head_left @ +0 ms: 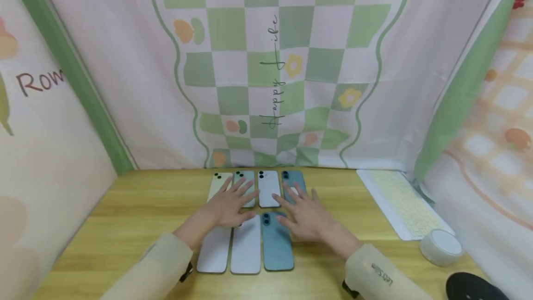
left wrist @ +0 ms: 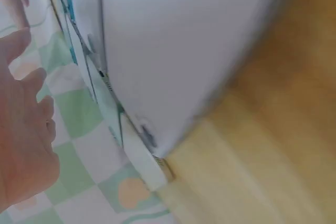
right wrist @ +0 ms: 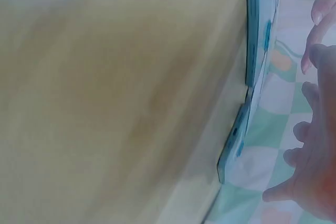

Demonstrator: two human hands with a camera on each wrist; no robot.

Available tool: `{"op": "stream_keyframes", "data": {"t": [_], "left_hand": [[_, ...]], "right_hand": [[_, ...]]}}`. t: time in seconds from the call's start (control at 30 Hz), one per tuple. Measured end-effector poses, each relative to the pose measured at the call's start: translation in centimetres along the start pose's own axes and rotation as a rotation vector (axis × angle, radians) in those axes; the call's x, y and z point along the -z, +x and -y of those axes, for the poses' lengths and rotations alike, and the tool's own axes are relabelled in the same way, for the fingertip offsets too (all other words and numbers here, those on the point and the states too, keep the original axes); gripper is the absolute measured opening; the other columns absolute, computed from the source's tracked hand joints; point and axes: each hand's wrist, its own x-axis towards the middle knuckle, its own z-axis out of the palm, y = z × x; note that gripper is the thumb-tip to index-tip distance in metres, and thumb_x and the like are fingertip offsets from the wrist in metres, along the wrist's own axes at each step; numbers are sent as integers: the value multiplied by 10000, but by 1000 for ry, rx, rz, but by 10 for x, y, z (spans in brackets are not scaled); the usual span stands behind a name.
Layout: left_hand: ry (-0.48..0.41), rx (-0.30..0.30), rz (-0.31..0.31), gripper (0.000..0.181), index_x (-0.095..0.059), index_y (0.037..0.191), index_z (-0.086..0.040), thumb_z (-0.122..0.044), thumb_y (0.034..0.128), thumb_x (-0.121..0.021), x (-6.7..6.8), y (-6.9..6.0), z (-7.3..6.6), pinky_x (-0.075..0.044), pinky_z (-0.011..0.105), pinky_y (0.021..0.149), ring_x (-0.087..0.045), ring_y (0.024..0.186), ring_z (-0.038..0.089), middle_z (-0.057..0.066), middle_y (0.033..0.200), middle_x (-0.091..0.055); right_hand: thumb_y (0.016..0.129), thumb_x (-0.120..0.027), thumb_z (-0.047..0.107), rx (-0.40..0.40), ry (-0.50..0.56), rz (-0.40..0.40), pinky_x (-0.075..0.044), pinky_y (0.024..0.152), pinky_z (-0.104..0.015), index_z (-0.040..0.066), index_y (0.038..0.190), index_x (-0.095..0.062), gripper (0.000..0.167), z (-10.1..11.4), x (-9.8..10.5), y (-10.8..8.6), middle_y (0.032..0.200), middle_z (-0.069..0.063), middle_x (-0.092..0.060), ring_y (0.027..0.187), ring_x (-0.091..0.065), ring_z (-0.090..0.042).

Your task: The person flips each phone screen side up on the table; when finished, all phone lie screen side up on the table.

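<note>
Several phones lie face down in two rows on the wooden table. In the back row are a cream phone [head_left: 218,183], a mint phone [head_left: 246,176], a white phone [head_left: 269,190] and a blue phone [head_left: 294,178]. The front row has a left white phone [head_left: 214,253], a middle white phone [head_left: 245,251] and another blue phone [head_left: 278,250]. My left hand [head_left: 230,203], fingers spread, is over the left phones between the rows. Likewise spread, my right hand [head_left: 307,214] is over the right side. Both wrist views show the hands raised above the phones, holding nothing.
A pale keyboard [head_left: 401,203] lies at the table's right side. Nearby stand a white round container [head_left: 441,247] and a black object [head_left: 474,286], partly cut off at the corner. A checkered curtain [head_left: 275,68] hangs along the back edge, with more patterned cloth at both sides.
</note>
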Motion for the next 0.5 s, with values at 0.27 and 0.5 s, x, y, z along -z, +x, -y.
{"op": "stream_keyframes", "data": {"t": [0.27,0.5], "left_hand": [[54,-16,41,669,-278,1655,-282,-605,1075,-358,13,48,-11,-51,612,1348,-94,1664,289,54,1771,-171],[32,39,132,687,-206,1673,-276,-579,1080,-374,19,86,-20,-40,587,1356,-60,1669,264,20,1783,-114]], "right_hand": [[1064,-455,558,-61,-6,2,-214,1169,-848,273,1608,-398,617,-27,6,1,1736,-172,-234,1601,-193,-489],[1069,-454,536,-111,-11,63,-192,1197,-826,249,1618,-377,624,-46,7,0,1736,-191,-219,1598,-189,-500]]}}
